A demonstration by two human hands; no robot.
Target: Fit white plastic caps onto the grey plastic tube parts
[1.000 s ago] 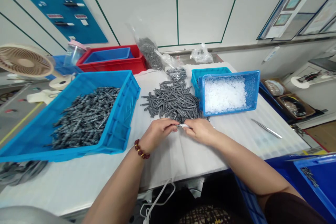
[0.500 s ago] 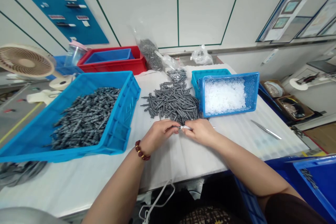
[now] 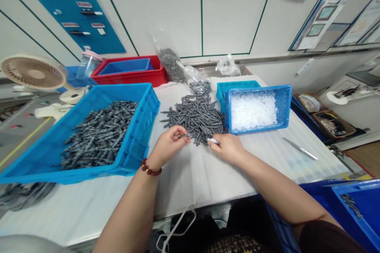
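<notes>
Fan: a round desk fan point(image 3: 33, 72) stands at the far left, beyond the bench.

Big crate: a blue plastic crate point(image 3: 141, 138) sits on the white-sheeted bench point(image 3: 190, 195), heaped with grey ribbed parts point(image 3: 99, 134).

Left hand: the left hand point(image 3: 168, 146), with a beaded bracelet point(image 3: 149, 168) at the wrist, is closed to a fingertip pinch on a small grey part point(image 3: 184, 136), held just above the bench at the near edge of the loose pile.

Pile: a loose pile of grey parts point(image 3: 196, 120) lies bare on the bench between the hands and the bins, with a clear plastic bag of more grey parts point(image 3: 170, 65) behind it.

Right hand: the right hand point(image 3: 228, 148) is closed on a small white piece point(image 3: 213, 140), its tip pointing toward the left hand, with a gap between the two.

White bin: a blue bin of white plastic pieces point(image 3: 253, 111) stands just right of the pile.

Tweezers: a pair of steel tweezers point(image 3: 300, 149) lies on the bench, untouched.

Handling: parts this small seem best held in a light fingertip pinch, low over the bench, where a slip lands on the sheet.
</notes>
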